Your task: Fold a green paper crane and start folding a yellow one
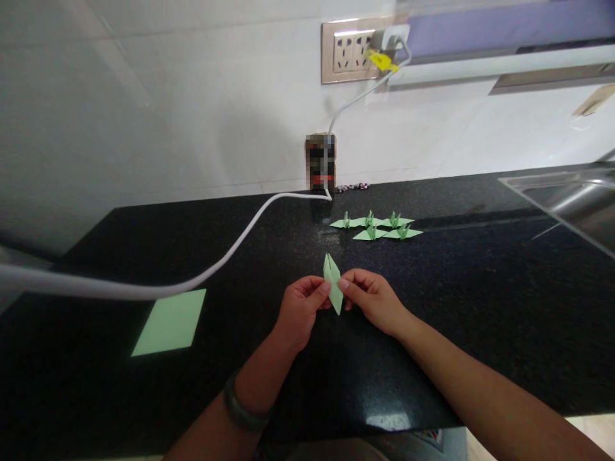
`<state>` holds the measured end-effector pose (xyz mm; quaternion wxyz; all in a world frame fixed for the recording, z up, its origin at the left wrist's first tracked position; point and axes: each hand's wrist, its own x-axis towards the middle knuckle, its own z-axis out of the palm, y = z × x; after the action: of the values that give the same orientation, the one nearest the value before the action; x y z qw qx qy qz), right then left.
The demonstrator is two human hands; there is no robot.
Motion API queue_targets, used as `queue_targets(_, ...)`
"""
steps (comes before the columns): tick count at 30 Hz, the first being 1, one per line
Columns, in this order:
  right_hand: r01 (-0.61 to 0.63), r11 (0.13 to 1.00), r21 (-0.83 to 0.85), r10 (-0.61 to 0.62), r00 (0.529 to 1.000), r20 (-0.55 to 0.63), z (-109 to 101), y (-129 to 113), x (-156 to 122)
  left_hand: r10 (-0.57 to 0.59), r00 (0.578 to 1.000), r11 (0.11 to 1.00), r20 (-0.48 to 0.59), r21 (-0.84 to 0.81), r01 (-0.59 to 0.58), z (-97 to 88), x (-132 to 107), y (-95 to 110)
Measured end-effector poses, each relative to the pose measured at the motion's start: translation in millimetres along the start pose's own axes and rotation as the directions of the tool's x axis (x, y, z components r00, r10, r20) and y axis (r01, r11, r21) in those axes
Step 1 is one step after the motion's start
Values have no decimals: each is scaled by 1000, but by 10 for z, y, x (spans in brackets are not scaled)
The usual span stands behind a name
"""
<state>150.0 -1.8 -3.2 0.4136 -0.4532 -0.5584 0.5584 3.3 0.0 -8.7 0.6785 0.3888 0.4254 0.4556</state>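
Observation:
Between my two hands is a piece of light green origami paper (333,275), folded into a narrow diamond with a slit at its upper tip. My left hand (300,307) pinches its left edge between thumb and fingers. On the opposite edge, my right hand (372,298) grips it the same way. Behind it on the counter, several folded green paper cranes (372,234) lie in two rows with their wings spread. A flat sheet of green paper (170,323) rests to the left of my left hand.
A white cable (240,240) runs from the wall socket (353,51) across the black countertop (250,346), over the sheet's far edge. A blurred-out small box (321,161) leans on the wall beside a beaded string (353,187). At right is a metal sink (576,198).

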Motion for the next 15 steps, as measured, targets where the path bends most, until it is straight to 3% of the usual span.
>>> queue_targets(7,37,995,-89,-36,999,14,-4,2,-20,67,996,988,-53,-139,-74,7,1,52)
queue_targets(12,88,984,153,-91,996,13,7,14,-14,93,994,991,-59,-92,-98,-18,9,61)
queue_targets(15,94,978,185,-104,993,50,-4,20,-1,46,999,997,-16,-67,-47,-24,14,55)
